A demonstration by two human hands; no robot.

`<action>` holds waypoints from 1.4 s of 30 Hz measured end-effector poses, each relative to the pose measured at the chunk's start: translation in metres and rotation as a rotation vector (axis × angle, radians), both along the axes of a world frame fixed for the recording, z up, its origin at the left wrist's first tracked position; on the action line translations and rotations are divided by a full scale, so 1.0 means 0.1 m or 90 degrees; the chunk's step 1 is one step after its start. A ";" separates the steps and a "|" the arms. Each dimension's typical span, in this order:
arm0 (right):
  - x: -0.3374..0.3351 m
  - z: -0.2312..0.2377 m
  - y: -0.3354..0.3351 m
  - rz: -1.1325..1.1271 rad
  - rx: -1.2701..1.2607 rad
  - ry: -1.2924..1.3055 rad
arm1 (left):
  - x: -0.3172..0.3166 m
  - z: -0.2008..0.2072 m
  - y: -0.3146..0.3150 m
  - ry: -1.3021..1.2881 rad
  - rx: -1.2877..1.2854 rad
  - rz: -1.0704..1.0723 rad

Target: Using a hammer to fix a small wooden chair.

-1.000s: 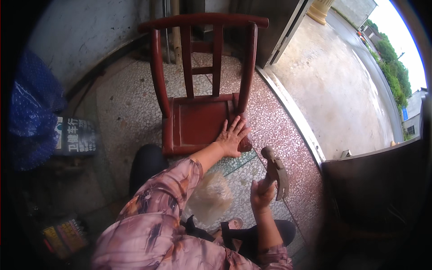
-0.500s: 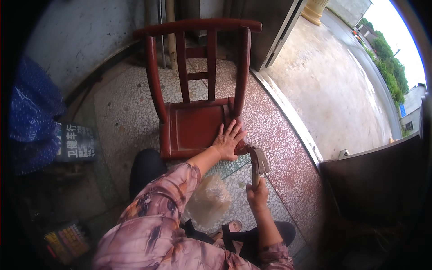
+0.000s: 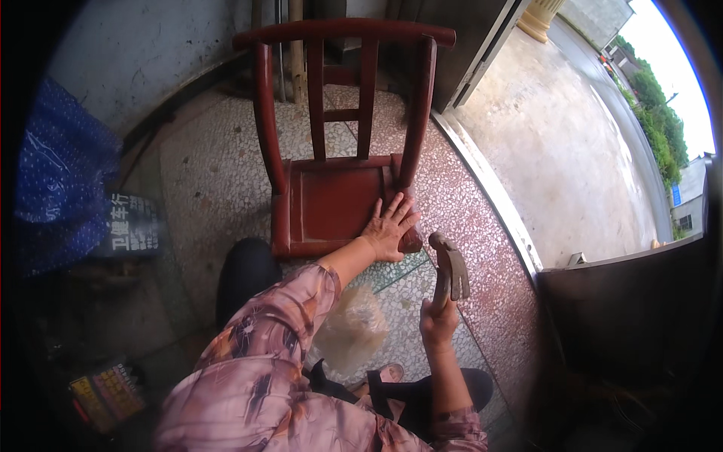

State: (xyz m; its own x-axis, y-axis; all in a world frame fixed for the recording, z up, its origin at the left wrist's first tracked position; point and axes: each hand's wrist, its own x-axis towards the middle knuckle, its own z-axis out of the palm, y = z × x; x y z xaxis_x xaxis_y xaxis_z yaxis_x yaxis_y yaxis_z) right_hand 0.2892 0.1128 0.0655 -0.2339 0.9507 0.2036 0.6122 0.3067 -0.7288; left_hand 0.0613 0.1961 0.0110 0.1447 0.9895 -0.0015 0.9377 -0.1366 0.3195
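A dark red wooden chair (image 3: 337, 205) stands upright on the floor, with its slatted back on the far side. My left hand (image 3: 387, 232) lies on the near right corner of the seat, fingers spread and nothing in its grasp. To the right of that corner, my right hand (image 3: 438, 326) is wrapped round the handle of a claw hammer (image 3: 453, 265). The hammer's head is raised and apart from the chair, its claw turned to the right. What lies under my left palm is hidden.
A crumpled clear plastic bag (image 3: 352, 328) lies on the speckled floor (image 3: 218, 151) between my arms. At the left hangs blue dotted cloth (image 3: 64, 177), beside a dark board (image 3: 135, 226) with white lettering. A metal door sill (image 3: 493, 200) runs along the right, with concrete paving beyond.
My right hand has drawn the hammer away from the chair's corner, slightly right and nearer to me. My left hand stays spread on the seat. The whole view has shifted slightly.
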 end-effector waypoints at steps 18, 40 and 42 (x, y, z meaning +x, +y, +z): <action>0.02 0.03 -0.02 0.132 0.110 0.078 | -0.04 0.05 -0.02 -0.015 -0.028 0.008; 0.07 -0.09 0.04 0.127 -0.054 -0.190 | 0.03 0.04 0.00 -0.017 -0.002 0.008; 0.17 -0.38 0.09 0.115 -0.128 -0.256 | 0.01 0.03 0.04 -0.004 0.006 0.015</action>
